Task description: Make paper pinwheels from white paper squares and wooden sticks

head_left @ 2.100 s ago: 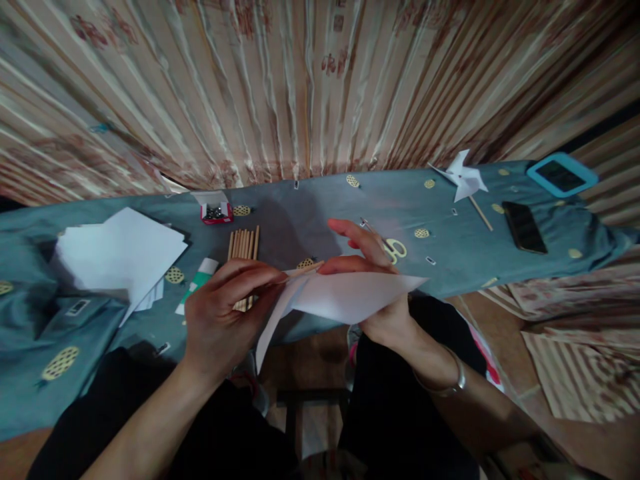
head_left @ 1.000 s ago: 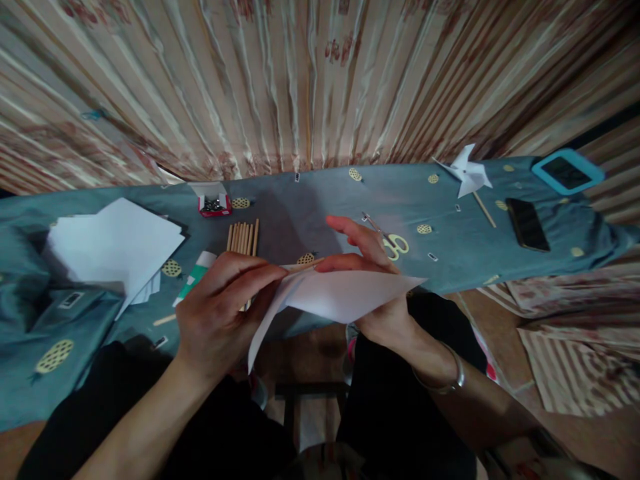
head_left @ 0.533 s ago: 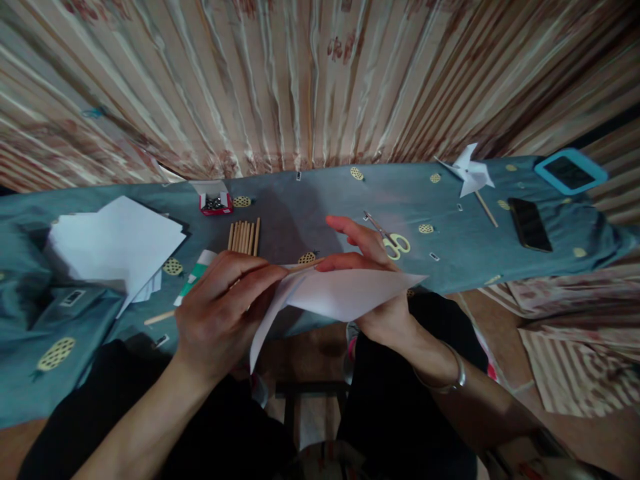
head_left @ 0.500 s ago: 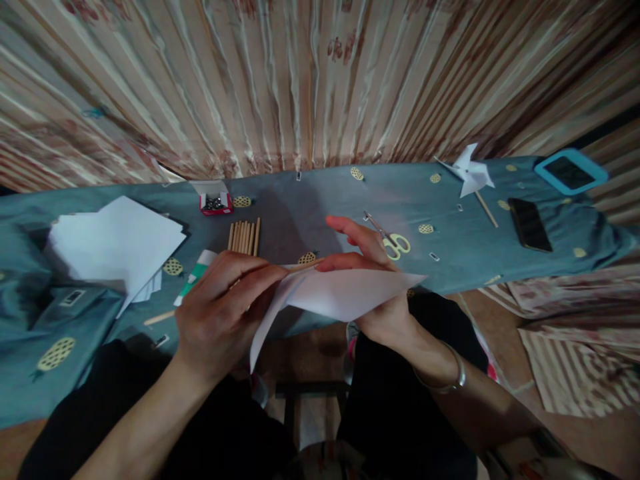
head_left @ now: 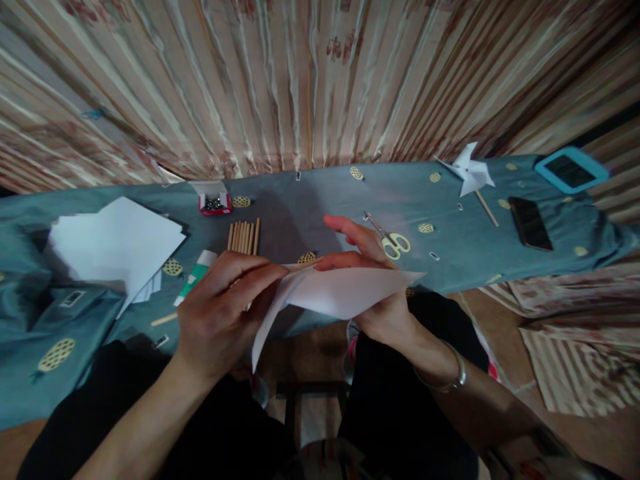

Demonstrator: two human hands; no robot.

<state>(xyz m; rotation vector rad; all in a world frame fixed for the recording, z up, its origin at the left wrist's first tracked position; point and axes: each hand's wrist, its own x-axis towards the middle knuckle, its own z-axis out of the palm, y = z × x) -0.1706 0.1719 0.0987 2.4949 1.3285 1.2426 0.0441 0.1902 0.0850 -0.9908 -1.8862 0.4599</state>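
My left hand [head_left: 225, 313] is closed round a thin wooden stick [head_left: 165, 320], whose left end sticks out past the knuckles. At that hand's fingertips, a pale wooden tip [head_left: 303, 265] shows against a curved sheet of white paper [head_left: 345, 292]. My right hand [head_left: 365, 253] supports the paper from the far side, one finger pressing near the wooden tip and another raised. Part of its palm is hidden behind the sheet. One paper flap hangs down beside my left fingers. Both hands are above the near edge of the table.
On the blue tablecloth [head_left: 320, 193] lie stacked white paper [head_left: 115, 247], a green-and-white glue tube [head_left: 197, 277], several wooden sticks [head_left: 243, 238] and a red box of pins [head_left: 216, 203]. Rightward are scissors [head_left: 395, 244], a finished pinwheel [head_left: 470, 172], a phone [head_left: 530, 223] and a blue-framed device [head_left: 571, 171].
The stick's left end has shifted slightly to the right, toward my left hand. Both hands and the paper have otherwise barely moved.
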